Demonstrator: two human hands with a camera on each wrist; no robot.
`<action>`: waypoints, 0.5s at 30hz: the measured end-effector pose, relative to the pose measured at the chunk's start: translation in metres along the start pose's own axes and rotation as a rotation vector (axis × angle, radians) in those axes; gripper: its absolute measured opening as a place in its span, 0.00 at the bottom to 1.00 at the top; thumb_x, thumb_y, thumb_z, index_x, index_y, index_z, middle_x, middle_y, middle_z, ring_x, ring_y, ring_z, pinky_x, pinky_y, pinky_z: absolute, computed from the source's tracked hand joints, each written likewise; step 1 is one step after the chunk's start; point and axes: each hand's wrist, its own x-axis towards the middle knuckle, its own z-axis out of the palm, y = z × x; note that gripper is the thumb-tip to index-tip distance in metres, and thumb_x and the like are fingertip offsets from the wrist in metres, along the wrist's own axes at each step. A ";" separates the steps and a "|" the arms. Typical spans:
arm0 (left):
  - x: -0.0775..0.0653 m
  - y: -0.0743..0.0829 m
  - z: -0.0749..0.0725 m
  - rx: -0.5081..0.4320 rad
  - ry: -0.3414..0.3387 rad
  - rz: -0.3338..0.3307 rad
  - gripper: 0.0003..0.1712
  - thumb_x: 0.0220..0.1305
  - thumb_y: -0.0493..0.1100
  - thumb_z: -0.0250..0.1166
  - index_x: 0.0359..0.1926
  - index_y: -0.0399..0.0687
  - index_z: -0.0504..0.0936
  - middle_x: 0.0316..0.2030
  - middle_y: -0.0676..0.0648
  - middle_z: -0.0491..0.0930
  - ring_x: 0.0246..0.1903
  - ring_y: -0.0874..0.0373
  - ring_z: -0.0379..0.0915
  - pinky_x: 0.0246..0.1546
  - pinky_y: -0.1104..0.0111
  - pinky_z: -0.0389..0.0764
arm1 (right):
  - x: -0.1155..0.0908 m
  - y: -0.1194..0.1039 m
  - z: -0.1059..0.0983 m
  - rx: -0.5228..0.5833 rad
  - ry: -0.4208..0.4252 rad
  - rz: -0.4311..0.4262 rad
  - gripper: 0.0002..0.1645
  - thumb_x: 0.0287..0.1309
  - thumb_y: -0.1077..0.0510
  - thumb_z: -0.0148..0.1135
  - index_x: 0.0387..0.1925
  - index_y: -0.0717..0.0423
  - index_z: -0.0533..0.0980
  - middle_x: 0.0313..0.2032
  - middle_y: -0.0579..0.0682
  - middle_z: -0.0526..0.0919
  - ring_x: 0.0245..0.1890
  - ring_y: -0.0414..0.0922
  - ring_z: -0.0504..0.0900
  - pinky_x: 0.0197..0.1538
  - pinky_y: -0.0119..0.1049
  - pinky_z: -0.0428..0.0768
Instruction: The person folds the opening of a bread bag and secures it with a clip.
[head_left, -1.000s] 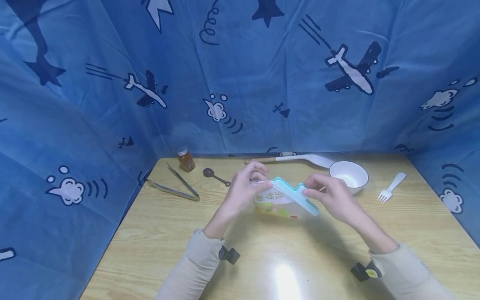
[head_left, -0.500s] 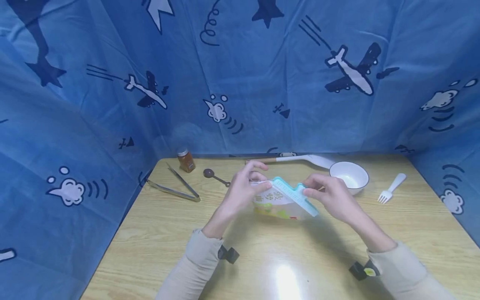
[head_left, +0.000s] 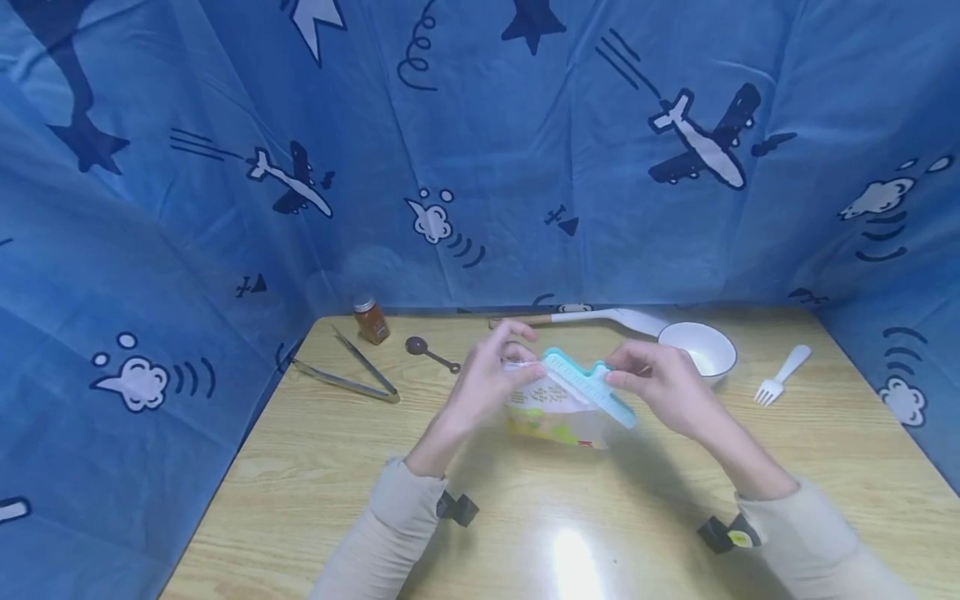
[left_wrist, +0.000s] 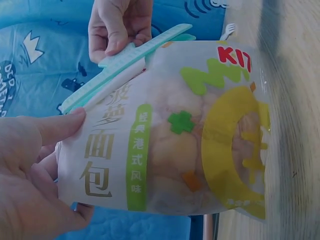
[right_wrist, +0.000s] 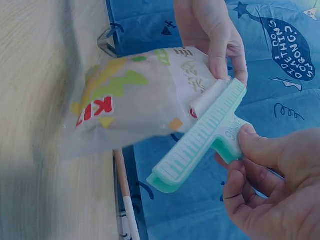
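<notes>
My left hand (head_left: 483, 379) pinches the folded top of a bread bag (left_wrist: 165, 130), thumb on the near face. The bag is partly clear, with gold lettering, a yellow ring and pale bread pieces inside, held up over the table. My right hand (head_left: 667, 387) pinches the handle of a teal bag clip (right_wrist: 200, 140) between thumb and fingers. The long clip slants along the bag's rolled white edge, one end close to my left thumb. Its other end sticks out past the bag's side in the right wrist view.
On the wooden table (head_left: 300, 500), tongs (head_left: 352, 375), a spice jar (head_left: 371, 321) and a brown measuring spoon (head_left: 431, 354) are at the left. A white spatula (head_left: 592, 316) lies at the back. To the right are a white bowl (head_left: 697, 350) and a white fork (head_left: 783, 375).
The clip has turned and lifted slightly at its right end, and more of the bag's white rolled edge shows below it. The bag's lower right corner hangs slightly lower. Both hands keep their hold.
</notes>
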 end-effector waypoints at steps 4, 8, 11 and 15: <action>-0.001 -0.001 0.003 -0.013 -0.039 0.006 0.26 0.63 0.31 0.73 0.59 0.46 0.75 0.38 0.41 0.90 0.39 0.56 0.87 0.45 0.62 0.87 | 0.002 -0.002 0.005 0.028 -0.008 -0.010 0.03 0.63 0.62 0.73 0.38 0.52 0.87 0.35 0.47 0.92 0.37 0.42 0.87 0.42 0.32 0.85; -0.002 -0.001 0.004 -0.035 -0.065 0.006 0.27 0.62 0.29 0.72 0.59 0.47 0.75 0.39 0.40 0.90 0.38 0.56 0.87 0.44 0.63 0.88 | 0.004 -0.005 0.007 0.042 -0.008 -0.022 0.03 0.63 0.62 0.73 0.37 0.51 0.87 0.35 0.46 0.92 0.38 0.42 0.88 0.44 0.33 0.86; -0.001 -0.001 0.005 -0.050 -0.074 0.007 0.28 0.62 0.28 0.72 0.59 0.49 0.74 0.40 0.39 0.90 0.39 0.56 0.88 0.45 0.63 0.89 | 0.005 -0.007 0.008 0.050 -0.012 -0.022 0.03 0.64 0.61 0.73 0.38 0.50 0.86 0.36 0.46 0.92 0.39 0.43 0.88 0.45 0.33 0.86; -0.001 -0.002 0.005 -0.053 -0.075 0.010 0.29 0.63 0.29 0.72 0.60 0.49 0.73 0.38 0.39 0.90 0.38 0.57 0.88 0.45 0.64 0.88 | 0.005 -0.008 0.009 0.065 -0.025 -0.007 0.04 0.66 0.61 0.71 0.41 0.52 0.86 0.37 0.48 0.92 0.40 0.43 0.88 0.45 0.33 0.86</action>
